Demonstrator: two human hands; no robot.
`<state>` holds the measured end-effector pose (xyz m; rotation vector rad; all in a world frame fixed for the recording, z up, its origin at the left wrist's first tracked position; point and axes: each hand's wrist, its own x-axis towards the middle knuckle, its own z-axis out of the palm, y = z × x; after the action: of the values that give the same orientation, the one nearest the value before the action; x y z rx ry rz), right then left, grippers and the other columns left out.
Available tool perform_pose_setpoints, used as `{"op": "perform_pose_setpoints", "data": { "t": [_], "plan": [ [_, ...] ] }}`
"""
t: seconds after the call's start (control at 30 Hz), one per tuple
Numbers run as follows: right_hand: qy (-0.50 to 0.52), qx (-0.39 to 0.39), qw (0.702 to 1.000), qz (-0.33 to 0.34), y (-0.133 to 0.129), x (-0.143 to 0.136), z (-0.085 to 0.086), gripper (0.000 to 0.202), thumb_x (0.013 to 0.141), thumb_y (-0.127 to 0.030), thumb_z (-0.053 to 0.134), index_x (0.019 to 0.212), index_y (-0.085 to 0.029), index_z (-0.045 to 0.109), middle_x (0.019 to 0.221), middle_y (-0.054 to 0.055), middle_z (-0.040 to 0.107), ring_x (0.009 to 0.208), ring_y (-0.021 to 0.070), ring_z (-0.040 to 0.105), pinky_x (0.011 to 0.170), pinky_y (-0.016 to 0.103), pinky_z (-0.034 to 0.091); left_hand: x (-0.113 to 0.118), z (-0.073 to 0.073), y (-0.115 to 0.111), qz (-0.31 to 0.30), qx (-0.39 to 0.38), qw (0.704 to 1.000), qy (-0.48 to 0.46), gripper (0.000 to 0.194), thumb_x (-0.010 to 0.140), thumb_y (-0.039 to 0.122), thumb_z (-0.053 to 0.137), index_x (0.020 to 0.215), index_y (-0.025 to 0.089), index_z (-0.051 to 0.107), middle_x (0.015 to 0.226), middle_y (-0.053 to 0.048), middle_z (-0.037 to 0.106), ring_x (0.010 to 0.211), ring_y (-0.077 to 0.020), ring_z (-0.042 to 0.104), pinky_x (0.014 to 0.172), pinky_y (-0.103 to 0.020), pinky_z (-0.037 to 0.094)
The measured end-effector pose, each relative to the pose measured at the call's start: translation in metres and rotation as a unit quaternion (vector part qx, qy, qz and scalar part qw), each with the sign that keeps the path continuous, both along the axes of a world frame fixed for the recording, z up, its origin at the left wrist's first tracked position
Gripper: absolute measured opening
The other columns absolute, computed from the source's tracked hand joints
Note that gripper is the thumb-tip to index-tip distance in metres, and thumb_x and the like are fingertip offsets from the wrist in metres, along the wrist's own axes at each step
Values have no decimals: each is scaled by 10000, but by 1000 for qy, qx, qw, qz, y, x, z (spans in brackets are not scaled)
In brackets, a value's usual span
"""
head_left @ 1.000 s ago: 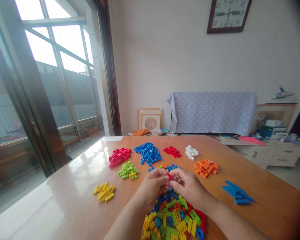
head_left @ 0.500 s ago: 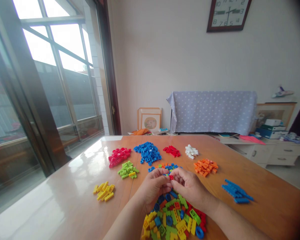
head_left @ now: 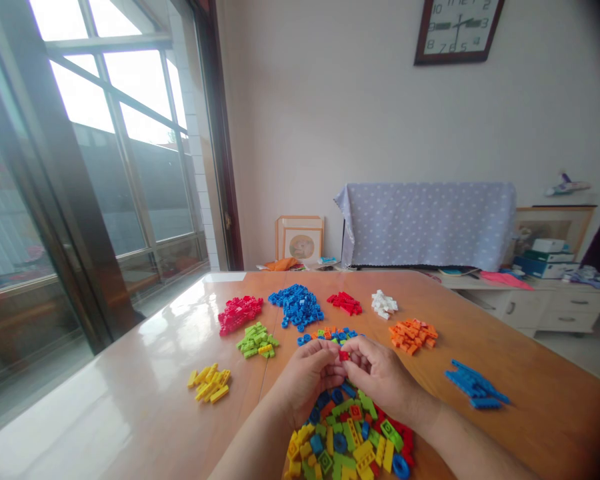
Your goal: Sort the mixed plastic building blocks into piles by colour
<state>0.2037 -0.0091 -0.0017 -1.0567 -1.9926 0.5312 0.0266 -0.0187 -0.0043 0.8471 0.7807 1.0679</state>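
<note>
Hands unmoved; red brick (head_left: 343, 356) between fingers (head_left: 354, 351)

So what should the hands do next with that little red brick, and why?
Probably carry the red brick, pinched between the left hand and right hand, over to a red pile. The bricks farther out on the table lie grouped by colour, while the pile under the hands is mixed.

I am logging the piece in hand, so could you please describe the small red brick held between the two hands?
The small red plastic brick is tiny, bright and glossy. It is pinched above the mixed-colour brick pile, between the fingertips of the left hand and the right hand. The fingers cover most of it, so studs and exact shape cannot be told.
</note>
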Motion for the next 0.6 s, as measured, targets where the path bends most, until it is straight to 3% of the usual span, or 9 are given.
{"op": "perform_pose_setpoints", "data": {
  "t": [0.37,0.6],
  "plan": [
    [-5,-7,1000,-7,2,0,-2,90,867,-282,585,901,-242,659,696,-14,563,617,139,513,573,250,427,0,-1,3,39,28,999,24,331,666,290,832,898,145,647,758,-25,661,688,-117,616,699,-235,475],
    [119,-89,988,-44,22,10,-5,219,852,-401,610,958,-209,620,829,21,656,759,169,617,714,290,521,-17,0,13,107,18,994,-14,348,707,293,819,968,125,661,831,-63,692,705,-115,636,702,-234,495]
  ]
}}
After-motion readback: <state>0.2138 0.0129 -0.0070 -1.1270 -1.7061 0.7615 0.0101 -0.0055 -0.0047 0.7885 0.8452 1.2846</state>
